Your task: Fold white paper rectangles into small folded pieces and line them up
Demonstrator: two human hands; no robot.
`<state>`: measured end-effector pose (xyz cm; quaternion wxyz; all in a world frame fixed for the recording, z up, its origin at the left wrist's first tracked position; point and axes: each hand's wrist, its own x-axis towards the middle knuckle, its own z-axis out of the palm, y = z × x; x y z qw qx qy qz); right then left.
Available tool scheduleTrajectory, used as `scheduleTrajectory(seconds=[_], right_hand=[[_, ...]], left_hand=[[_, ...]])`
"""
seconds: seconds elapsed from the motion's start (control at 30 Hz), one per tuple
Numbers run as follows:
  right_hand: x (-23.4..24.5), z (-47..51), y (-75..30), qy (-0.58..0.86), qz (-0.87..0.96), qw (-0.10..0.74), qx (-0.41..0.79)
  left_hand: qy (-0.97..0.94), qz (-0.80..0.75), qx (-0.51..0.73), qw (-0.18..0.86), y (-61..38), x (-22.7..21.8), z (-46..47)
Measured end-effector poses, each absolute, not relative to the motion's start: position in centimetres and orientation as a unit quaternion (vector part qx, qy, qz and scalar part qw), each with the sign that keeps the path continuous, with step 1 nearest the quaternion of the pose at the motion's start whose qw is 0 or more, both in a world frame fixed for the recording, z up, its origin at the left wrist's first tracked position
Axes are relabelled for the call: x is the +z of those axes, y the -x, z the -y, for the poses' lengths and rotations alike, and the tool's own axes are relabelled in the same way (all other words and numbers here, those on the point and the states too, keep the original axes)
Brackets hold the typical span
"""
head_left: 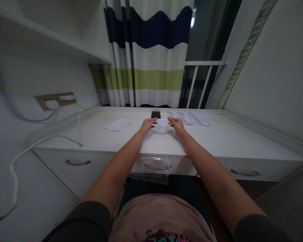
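A small folded piece of white paper [163, 122], pointed at its lower edge, is stretched between my two hands just over the white desk. My left hand [149, 125] pinches its left end between thumb and fingers. At the opposite end, my right hand [176, 125] grips the paper in the same way. Behind my hands lies a small black object [156, 114], flat like a phone. Several folded white paper pieces [190, 118] are spread in a cluster to the right. Over on the left rests a small stack of flat white paper sheets [118, 124].
The white desk [232, 141] has drawers along its front, with a clear plastic bag [154, 166] hanging at the middle one. A white cable [55, 136] crosses the desk's left edge. A striped curtain [159, 57] hangs at the back, beside a white railing [204, 63].
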<state>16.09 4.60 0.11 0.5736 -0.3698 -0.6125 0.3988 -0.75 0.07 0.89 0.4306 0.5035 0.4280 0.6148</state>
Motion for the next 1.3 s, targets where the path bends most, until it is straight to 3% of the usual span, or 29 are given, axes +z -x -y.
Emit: scheduleTrajectory(seconds=[0.93,1.3], right_hand=[[0.21,-4.46,-16.11,0.357,0.610,0.571,0.419],[0.29,-4.09,-16.00,0.356,0.637,0.542,0.416]], left_hand=[[-0.465,-0.426,0.635,0.445,0.84,0.99,-0.23],[-0.539,-0.463,0.563,0.423,0.32,0.97,0.64]])
